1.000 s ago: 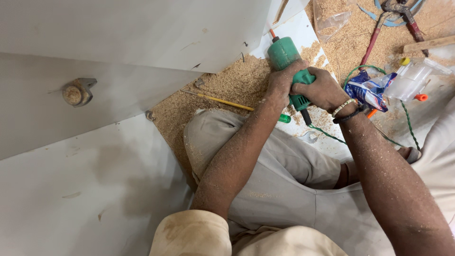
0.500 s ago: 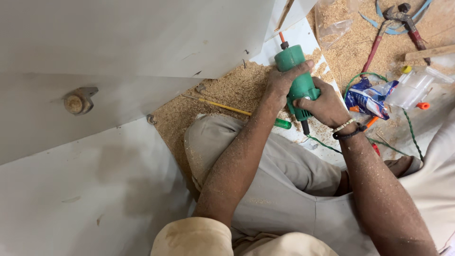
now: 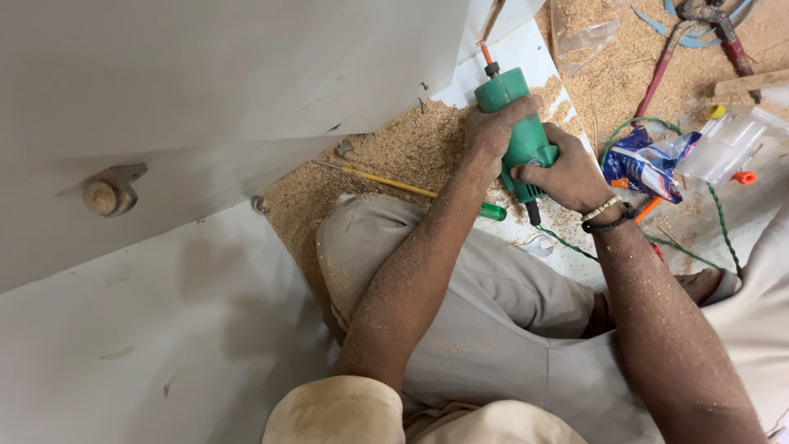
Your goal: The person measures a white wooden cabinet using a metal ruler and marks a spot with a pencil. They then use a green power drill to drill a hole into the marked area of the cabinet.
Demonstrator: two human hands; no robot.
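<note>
Gripping the green plastic power drill (image 3: 518,136) over the sawdust-strewn floor (image 3: 394,156) beside the white laminated board (image 3: 205,74), we wrap our left hand (image 3: 489,127) and right hand (image 3: 567,177) fingers tightly around its body, best keeping it steady and the bit aligned.

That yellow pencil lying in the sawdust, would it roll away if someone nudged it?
Probably not far: the yellow pencil lies flat in loose sawdust, which would likely drag on it. It looks thin and stiff, so likely light to lift. On the smooth white board it might roll more.
</note>
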